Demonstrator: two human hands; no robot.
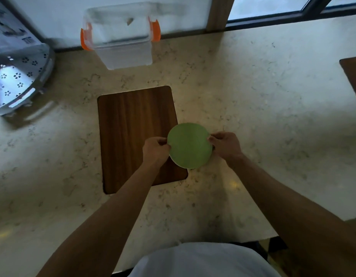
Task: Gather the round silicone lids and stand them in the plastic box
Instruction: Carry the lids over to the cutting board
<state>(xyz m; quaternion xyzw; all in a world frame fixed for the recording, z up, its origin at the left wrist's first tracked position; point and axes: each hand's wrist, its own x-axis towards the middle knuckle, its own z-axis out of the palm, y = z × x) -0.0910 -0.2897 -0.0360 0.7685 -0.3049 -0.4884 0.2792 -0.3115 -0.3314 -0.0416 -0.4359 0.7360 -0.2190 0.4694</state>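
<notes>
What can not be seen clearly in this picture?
- Head view: the inside of the clear plastic box with orange clips is blurred; contents unclear.
- Whether the round green silicone lid, held by left hand and right hand, is one or several.
- The white perforated basket is cut off by the left edge.

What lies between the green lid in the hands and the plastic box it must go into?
Nothing visible blocks it. Both hands, left hand and right hand, hold the green lid by its edges; only flat wooden board and bare counter lie before the plastic box.
</notes>
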